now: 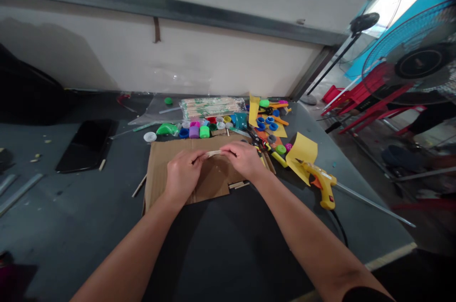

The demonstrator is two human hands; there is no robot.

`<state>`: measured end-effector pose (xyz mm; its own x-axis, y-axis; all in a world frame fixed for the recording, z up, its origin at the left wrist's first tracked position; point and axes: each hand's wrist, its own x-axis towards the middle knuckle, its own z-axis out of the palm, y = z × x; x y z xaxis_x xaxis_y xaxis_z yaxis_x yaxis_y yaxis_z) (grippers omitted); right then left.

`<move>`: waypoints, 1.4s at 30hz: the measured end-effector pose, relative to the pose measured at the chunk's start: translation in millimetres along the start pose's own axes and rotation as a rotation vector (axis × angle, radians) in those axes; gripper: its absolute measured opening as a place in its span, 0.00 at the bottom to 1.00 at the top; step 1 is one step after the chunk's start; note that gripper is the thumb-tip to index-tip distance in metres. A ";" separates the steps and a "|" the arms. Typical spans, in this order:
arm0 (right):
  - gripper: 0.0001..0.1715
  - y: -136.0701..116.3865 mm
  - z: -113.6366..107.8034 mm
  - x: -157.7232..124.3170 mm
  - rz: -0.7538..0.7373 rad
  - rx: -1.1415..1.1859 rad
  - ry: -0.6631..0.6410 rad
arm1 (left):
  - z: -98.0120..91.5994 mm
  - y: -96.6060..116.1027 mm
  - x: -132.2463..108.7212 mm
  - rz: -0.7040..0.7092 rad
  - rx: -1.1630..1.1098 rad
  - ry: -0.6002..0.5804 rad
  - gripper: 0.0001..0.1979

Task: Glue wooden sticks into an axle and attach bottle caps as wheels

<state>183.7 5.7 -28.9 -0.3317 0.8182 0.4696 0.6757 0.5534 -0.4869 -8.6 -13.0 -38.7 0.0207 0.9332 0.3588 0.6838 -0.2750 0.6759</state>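
Observation:
Above a piece of brown cardboard [160, 159], short pale wooden sticks [213, 153] span the gap between my hands. My left hand [183, 174] pinches their left end, and my right hand [244, 159] pinches the right end. How many sticks there are I cannot tell. Loose stick pieces [239, 184] lie at the cardboard's cut-out corner. A pair of pliers [257, 139] lies just past my right hand, partly hidden by it. Coloured bottle caps [194, 131] line the far edge of the cardboard.
A yellow hot glue gun [323, 183] with a long clear glue stick lies at the right, by a curled yellow sheet [302, 152]. Wrapped wooden sticks [212, 107] lie at the back. A black phone [87, 145] rests at the left. Beyond the table stands a fan [422, 62].

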 end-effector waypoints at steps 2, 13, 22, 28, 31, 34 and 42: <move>0.06 -0.2 0.3 -0.2 -0.008 0.002 0.002 | -1.0 0.9 0.0 0.028 0.014 0.019 0.10; 0.09 3.6 1.6 -3.3 -0.083 0.004 0.108 | 1.3 -1.9 0.3 0.149 0.047 0.067 0.11; 0.11 1.5 -0.6 -4.3 -0.098 0.008 0.115 | -0.1 -0.9 0.4 0.204 0.074 0.080 0.10; 0.21 -22.6 -49.3 8.6 0.155 -0.012 0.170 | 1.8 -7.6 2.6 0.254 0.043 0.132 0.11; 0.19 -22.5 -102.0 3.3 0.305 -0.089 0.227 | 2.7 -9.2 3.1 0.220 0.030 0.143 0.11; 0.16 -8.6 -143.4 -21.6 0.454 -0.205 0.221 | 5.4 -10.3 3.4 0.197 0.010 0.148 0.10; 0.14 23.8 -136.0 -95.8 0.739 -0.222 -0.018 | 3.0 -6.4 -0.3 0.208 0.067 0.128 0.11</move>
<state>321.1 -80.7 14.7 0.2480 0.9664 0.0667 0.8412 -0.1807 -0.5096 -10.8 -10.8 -45.0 0.0762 0.8200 0.5673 0.7217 -0.4379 0.5361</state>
